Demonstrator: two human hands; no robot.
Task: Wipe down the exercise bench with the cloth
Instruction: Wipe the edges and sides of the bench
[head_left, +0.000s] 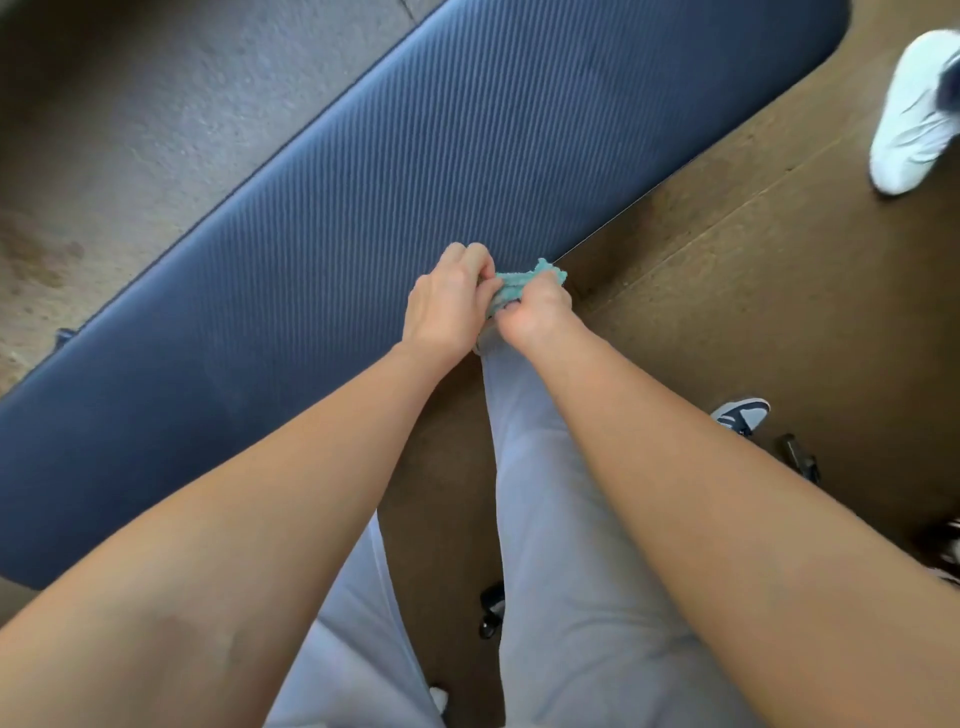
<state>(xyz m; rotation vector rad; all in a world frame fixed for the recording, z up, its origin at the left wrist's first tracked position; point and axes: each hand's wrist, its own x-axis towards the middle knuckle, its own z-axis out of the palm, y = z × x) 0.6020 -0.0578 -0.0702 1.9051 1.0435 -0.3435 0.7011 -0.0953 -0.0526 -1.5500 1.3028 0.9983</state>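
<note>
The exercise bench (363, 197) is a long dark blue ribbed pad running diagonally from lower left to upper right. A small teal cloth (511, 286), bunched up, sits between my two hands at the bench's near edge. My left hand (449, 301) pinches its left side with the fingers curled. The cloth's right side is gripped in my right hand (537, 312). Most of the cloth is hidden by my fingers.
My light grey trouser legs (545, 493) stand close to the bench's near edge on a brown floor (727, 291). Another person's white shoe (914, 109) is at the upper right. A blue-and-white shoe (743, 413) and dark metal parts (800, 460) lie at the right.
</note>
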